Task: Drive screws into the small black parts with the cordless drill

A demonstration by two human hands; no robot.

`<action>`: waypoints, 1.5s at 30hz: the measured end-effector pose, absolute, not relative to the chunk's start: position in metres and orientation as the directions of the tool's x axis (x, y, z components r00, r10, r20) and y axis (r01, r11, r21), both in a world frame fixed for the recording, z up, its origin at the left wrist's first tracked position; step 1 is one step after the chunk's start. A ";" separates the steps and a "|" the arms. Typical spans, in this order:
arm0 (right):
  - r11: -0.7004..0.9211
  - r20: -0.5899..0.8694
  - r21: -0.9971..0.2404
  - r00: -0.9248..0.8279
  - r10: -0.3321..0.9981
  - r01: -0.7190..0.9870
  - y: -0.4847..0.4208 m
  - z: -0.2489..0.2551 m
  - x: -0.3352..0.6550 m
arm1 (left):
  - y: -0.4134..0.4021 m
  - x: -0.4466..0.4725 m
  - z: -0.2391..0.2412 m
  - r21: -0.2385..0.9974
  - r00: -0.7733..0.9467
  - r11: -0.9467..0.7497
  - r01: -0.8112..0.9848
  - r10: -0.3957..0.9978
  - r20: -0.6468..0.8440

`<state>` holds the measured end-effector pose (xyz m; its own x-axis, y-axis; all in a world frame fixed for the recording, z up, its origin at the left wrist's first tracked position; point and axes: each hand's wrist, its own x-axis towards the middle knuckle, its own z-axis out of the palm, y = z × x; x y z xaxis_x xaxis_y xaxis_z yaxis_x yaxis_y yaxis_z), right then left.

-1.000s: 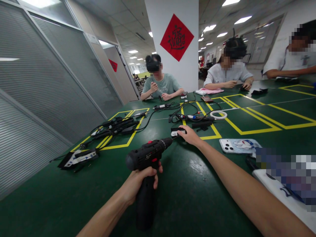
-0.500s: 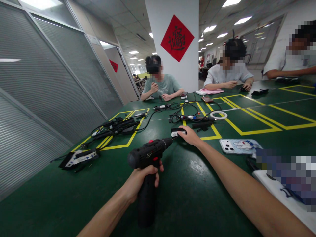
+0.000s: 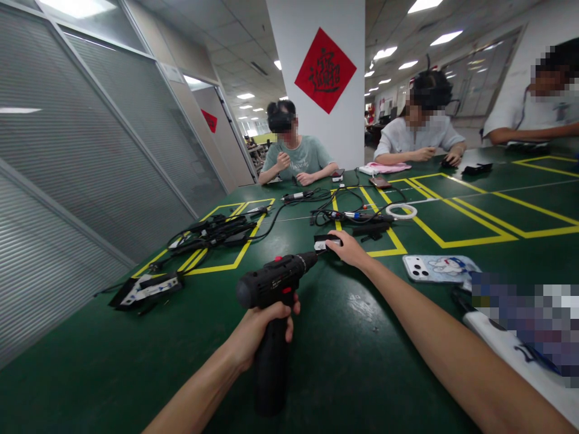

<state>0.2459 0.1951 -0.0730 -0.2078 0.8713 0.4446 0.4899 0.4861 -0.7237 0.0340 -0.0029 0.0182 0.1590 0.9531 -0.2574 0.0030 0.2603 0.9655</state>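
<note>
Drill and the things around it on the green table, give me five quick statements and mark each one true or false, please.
1. The left hand grips the drill by its handle. True.
2. The right hand holds the white ring. False: it holds a small part, and the ring lies on the table beyond it.
3. The drill's front end points toward the small part. True.
4. The phone lies to the left of the drill. False: it lies to the right, past the right hand.
5. The large red sign is on the white pillar. True.
</note>
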 end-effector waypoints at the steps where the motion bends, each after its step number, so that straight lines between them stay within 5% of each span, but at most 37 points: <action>1: 0.484 0.443 -0.724 -0.207 0.872 0.490 0.195 -0.073 0.246 | -0.003 0.034 0.018 0.966 0.161 0.259 0.001 0.953 -0.256; 45: 0.471 0.438 -0.729 -0.191 0.878 0.497 0.197 -0.076 0.246 | 0.000 0.027 0.007 0.964 0.235 0.266 -0.018 0.938 -0.254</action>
